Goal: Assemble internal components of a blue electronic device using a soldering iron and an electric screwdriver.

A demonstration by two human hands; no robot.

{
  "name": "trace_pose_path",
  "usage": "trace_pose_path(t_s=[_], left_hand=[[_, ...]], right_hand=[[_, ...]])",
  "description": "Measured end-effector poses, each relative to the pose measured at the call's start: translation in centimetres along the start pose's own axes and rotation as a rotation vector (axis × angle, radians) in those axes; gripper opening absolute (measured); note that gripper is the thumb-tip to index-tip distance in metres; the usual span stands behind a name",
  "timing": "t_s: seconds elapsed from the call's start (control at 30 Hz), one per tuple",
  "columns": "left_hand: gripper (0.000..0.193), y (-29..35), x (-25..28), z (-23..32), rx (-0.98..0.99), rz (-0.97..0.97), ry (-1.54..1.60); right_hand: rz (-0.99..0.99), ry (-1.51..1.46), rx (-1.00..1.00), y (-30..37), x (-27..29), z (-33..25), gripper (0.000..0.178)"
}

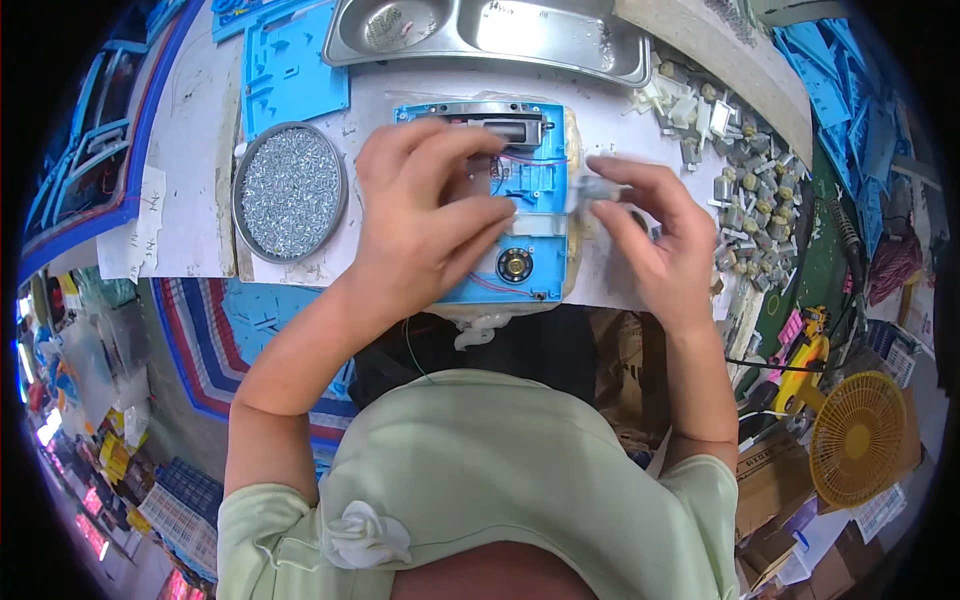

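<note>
A blue plastic casing [545,258] lies open in front of me, with a round black speaker [515,264], a dark battery compartment [505,131] and thin pink wires inside. My left hand [415,200] is over the casing's left side, fingers curled and thumb tip by a whitish strip [535,224]. Whatever is between those fingertips is too small to make out. Just right of the casing, my right hand [660,220] pinches a small grey part [597,189], smeared by motion. It resembles the small geared motors [750,200] piled at the right.
A round dish [342,190] of small metal screws stands left of the casing. Behind are a steel tray [490,65] with compartments and blue plastic panels [290,75]. More blue parts [825,90] are heaped at the far right. A yellow fan [858,440] is low on the right.
</note>
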State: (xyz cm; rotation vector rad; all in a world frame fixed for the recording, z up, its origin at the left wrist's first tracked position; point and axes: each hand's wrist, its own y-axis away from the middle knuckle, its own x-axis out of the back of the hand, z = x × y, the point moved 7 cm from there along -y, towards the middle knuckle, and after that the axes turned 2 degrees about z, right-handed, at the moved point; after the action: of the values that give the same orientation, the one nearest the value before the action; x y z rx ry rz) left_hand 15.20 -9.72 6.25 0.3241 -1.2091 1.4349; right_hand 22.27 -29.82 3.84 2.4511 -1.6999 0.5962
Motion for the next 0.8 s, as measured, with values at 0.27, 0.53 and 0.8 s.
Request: trace_pose_path(t_s=[0.27, 0.53, 0.8], left_hand=[[0.034, 2.8, 0.7, 0.0, 0.064, 0.088, 0.025], [0.029, 2.6, 1.0, -0.1, 0.108, 0.049, 0.079], [0.035, 3.4, 2.0, -0.8, 0.165, 0.06, 0.251]], right_hand=[[-0.036, 0.431, 0.339, -2.2, -3.2, -1.3, 0.027], [-0.135, 0.698, 0.428, -2.4, -3.8, -3.6, 0.024], [-0.13, 0.821, 0.447, -2.4, -4.2, -5.1, 0.026]])
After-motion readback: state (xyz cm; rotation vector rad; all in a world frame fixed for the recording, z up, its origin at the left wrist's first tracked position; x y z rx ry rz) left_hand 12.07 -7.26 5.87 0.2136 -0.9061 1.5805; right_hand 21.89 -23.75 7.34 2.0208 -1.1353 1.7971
